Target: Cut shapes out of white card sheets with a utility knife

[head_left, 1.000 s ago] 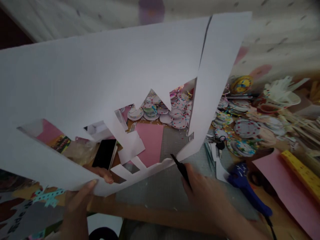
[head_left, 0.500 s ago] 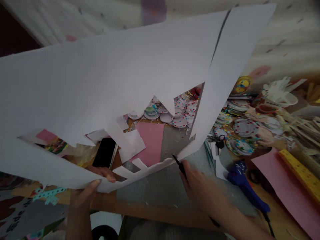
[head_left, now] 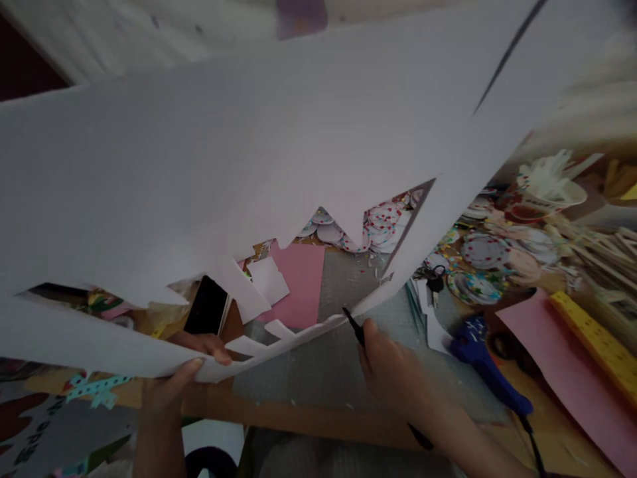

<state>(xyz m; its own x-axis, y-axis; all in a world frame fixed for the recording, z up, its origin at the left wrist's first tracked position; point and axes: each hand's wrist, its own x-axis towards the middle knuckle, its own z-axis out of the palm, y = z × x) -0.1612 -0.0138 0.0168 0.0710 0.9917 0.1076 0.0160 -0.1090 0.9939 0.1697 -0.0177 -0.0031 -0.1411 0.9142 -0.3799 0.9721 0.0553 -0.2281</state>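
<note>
A large white board (head_left: 279, 146) with ragged cut-out openings stands tilted up, its lower strip near the table edge. My left hand (head_left: 194, 362) is closed on that lower strip, thumb in front and fingers through an opening. My right hand (head_left: 391, 365) grips a slim black craft knife (head_left: 354, 325), whose dark tip touches or nearly touches the strip's edge right of the middle; the far end of its handle shows below the wrist. Beneath lies a grey cutting mat (head_left: 318, 378). Pink paper (head_left: 303, 285) and a white paper piece (head_left: 269, 282) show through the opening.
A black phone (head_left: 206, 309) lies behind the board. Rightward are keys (head_left: 436, 282), a blue glue gun (head_left: 485, 365), a pink sheet (head_left: 562, 378) and a yellow dotted strip (head_left: 592, 338). Several decorated paper discs (head_left: 485, 252) and a cup of white sticks (head_left: 552, 182) stand behind.
The board's upper part has swung toward me and right, its right openings shifting right. Both hands stay almost in place, still gripping the board and the craft knife.
</note>
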